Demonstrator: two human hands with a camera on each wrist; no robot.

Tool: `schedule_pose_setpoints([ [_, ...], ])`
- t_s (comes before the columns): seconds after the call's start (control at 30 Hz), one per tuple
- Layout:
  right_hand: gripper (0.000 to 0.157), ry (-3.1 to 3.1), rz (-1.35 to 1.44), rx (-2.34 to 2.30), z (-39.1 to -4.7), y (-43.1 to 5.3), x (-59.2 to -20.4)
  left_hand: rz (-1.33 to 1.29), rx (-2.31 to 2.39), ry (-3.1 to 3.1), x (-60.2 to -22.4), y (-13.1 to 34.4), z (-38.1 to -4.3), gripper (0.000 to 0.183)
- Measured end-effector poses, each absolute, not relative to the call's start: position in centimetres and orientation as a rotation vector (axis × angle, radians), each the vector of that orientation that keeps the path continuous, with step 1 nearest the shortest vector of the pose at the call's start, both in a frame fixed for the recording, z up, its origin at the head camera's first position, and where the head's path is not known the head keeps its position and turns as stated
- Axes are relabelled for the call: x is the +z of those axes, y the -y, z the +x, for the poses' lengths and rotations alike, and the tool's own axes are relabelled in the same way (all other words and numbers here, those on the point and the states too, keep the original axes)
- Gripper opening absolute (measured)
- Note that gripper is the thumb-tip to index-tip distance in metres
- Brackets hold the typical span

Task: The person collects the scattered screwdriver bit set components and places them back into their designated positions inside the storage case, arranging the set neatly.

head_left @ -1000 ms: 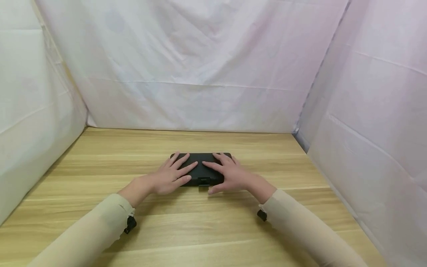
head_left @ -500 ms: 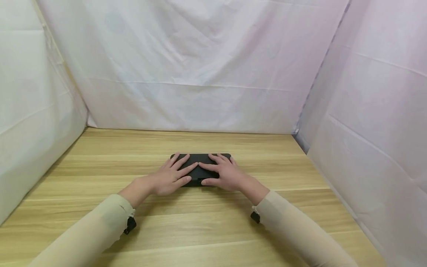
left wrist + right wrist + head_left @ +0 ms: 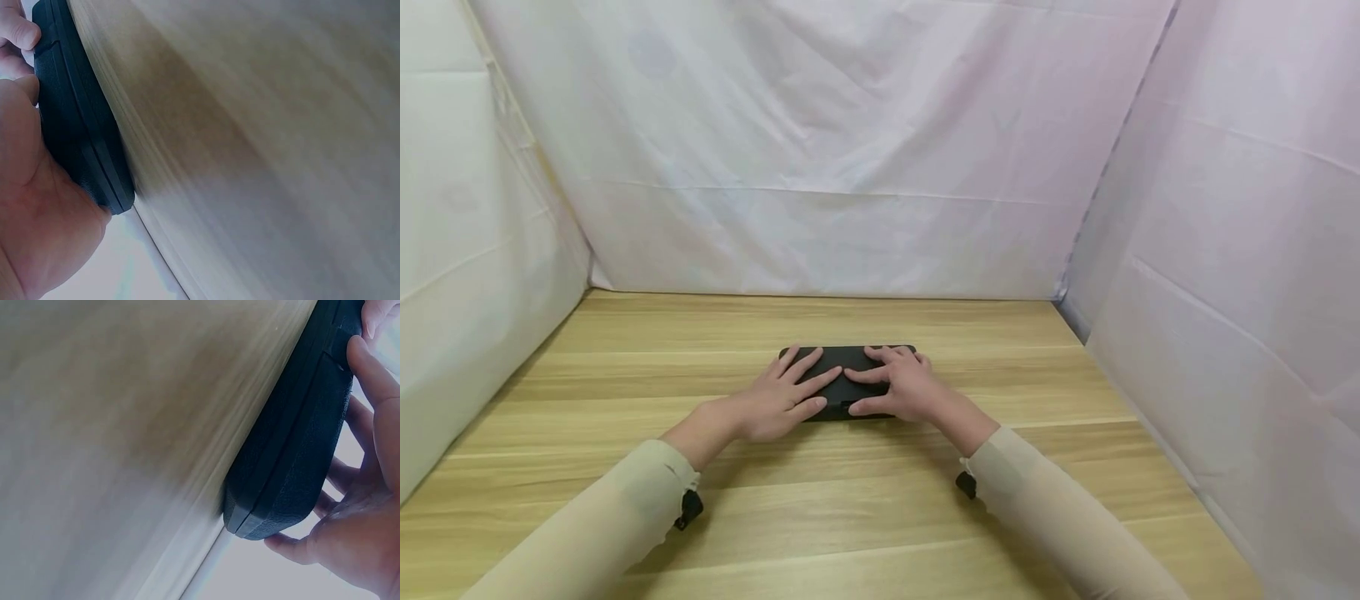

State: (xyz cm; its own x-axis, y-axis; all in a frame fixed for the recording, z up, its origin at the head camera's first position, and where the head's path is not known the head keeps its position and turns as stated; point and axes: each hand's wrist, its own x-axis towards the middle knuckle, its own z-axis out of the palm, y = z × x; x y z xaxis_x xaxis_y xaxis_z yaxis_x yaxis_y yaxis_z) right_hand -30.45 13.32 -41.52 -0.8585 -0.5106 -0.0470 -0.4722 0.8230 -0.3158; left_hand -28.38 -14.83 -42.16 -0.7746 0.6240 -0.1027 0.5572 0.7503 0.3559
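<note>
A black hard case (image 3: 842,390), oblong with rounded corners and a leather-like grain, lies shut on the wooden table. My left hand (image 3: 767,407) rests flat on the left part of its lid, fingers spread. Across the right part lies my right hand (image 3: 912,390), its fingers over the lid and its thumb against the front latch (image 3: 338,349). The two index fingertips almost meet at the middle of the lid. In the left wrist view, a seam runs along the side of the case (image 3: 81,119). My right hand hides much of the latch in the head view.
White cloth sheets hang behind the table (image 3: 850,517) and along both sides. A small black device (image 3: 688,507) sits at the left cuff, and another black device (image 3: 966,483) at the right cuff.
My right hand has shifted left, and its thumb has come up onto the latch. The latch flap, which stuck out toward me, no longer sticks out. My left hand has stayed put.
</note>
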Motion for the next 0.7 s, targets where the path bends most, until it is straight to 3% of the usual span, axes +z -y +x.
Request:
schedule_pose_setpoints([
  [0.4, 0.064, -2.9, -0.773, -0.425, -30.56, -12.99, -41.25, 0.922, 0.424, -2.732, -41.98, 14.99, -28.51, 0.061],
  [0.7, 0.071, -2.82, -0.833, -0.421, -30.17, -13.21, -41.33, 0.898, 0.452, -2.734, -42.1, 15.35, -28.3, 0.064],
])
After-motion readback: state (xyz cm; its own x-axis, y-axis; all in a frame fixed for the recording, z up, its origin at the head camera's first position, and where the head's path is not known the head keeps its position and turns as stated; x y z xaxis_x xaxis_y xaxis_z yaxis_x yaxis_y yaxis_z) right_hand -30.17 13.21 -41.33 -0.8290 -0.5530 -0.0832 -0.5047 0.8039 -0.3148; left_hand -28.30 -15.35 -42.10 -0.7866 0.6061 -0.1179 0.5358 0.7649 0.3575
